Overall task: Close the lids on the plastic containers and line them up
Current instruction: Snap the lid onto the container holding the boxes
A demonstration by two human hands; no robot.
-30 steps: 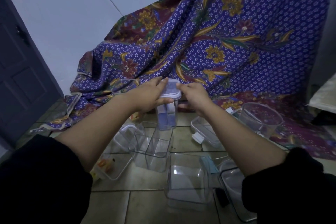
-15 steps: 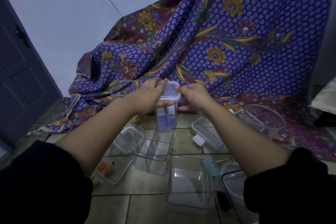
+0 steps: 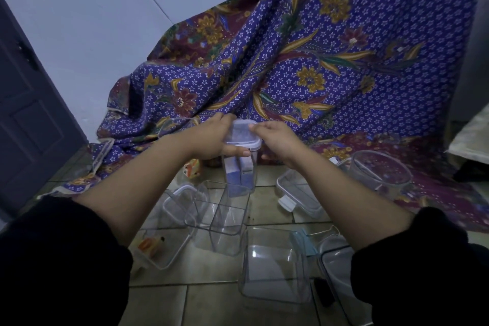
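1. Head view, the only one I have: the tall container point(image 3: 239, 176) stands upright on the tiled floor point(image 3: 164, 299), just in front of the patterned cloth point(image 3: 330, 66). Its lid point(image 3: 242, 135) sits on top.
2. My left hand point(image 3: 211, 137) grasps the lid from the left, with the thumb under the rim and the fingers over the far edge.
3. My right hand point(image 3: 277, 140) has its fingers curled onto the lid's right edge and grips it there.
4. I can't tell whether the lid is fully seated. The near rim looks slightly raised, but the frame is blurry.
5. Step in hand, as I judge it: seating and locking this lid.
6. To do it well, I'd press evenly on both sides and keep the lid level. The container is tall and narrow, so it should tip easily. I'd push straight down, not sideways.
7. Not yet closed, all nearer to me: the divided container point(image 3: 219, 219), the square container point(image 3: 275, 264) and the round container point(image 3: 381, 174) at right.
8. A loose lid point(image 3: 299, 193) lies on the floor between the tall container and the round container.
9. Most of the task looks left to do, and nothing is lined up yet.
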